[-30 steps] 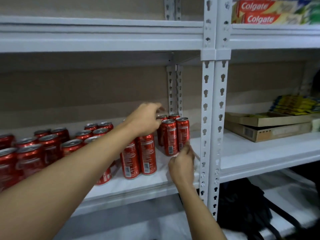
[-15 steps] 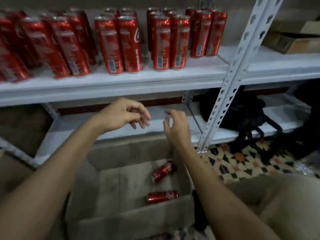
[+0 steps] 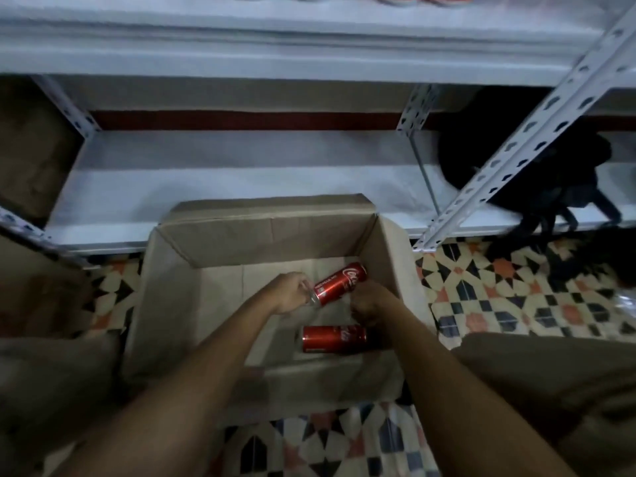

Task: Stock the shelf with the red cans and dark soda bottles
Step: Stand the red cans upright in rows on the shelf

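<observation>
My left hand (image 3: 292, 293) pinched the upper can's (image 3: 339, 285) end; my right hand (image 3: 370, 304), curled, reached the lower can (image 3: 332, 339) (grip unclear) — best grasped mid-body.

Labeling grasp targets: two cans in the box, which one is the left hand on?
The upper can, tilted diagonally near the far wall; the left hand holds its silver end. The lower can lies level, nearer the camera.

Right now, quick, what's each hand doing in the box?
Left hand: fingers grip the end of the upper red can.
Right hand: curled between the two cans, above the lower red can; a hold cannot be told.
</observation>
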